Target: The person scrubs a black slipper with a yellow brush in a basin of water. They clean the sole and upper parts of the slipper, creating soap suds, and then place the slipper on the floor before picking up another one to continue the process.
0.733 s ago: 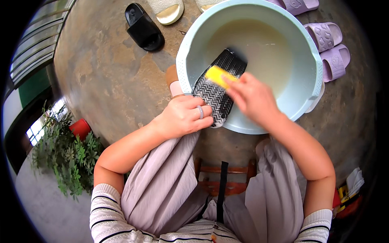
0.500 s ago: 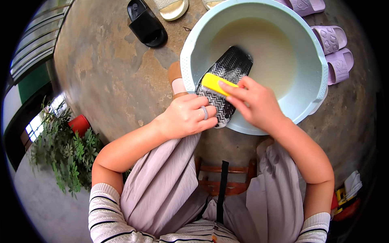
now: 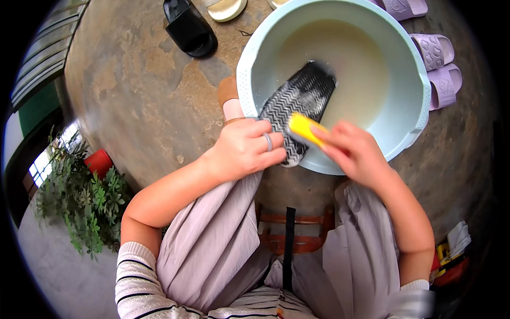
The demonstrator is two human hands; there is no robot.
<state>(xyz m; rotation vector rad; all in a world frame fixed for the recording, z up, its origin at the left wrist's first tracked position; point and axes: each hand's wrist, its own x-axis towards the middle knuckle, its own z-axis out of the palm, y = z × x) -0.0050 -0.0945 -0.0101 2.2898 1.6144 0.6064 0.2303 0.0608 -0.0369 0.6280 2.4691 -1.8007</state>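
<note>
Left hand [image 3: 241, 151] fingers wrapped round black zigzag slipper [image 3: 300, 103] over pale basin [image 3: 419, 101] of cloudy water, right hand [image 3: 353, 151] fingers pinching yellow brush [image 3: 302, 127], lilac slippers [image 3: 441, 69] beside basin, black slipper [image 3: 188, 29] on floor.

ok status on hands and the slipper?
Left hand grips zigzag slipper on basin rim. Right hand presses yellow brush against it. Nothing obstructing.

The heel end of the black-and-white patterned slipper [image 3: 300, 109] is hidden under the left hand [image 3: 245, 150], and most of the yellow brush [image 3: 303, 129] is covered by the right hand [image 3: 357, 151], which is itself motion-blurred. The cloudy water in the pale basin [image 3: 422, 106] hides its bottom, and the basin's far rim is cut off at the top edge. The lilac slipper [image 3: 399, 6] and cream slipper [image 3: 226, 9] there are cut off too.
</note>
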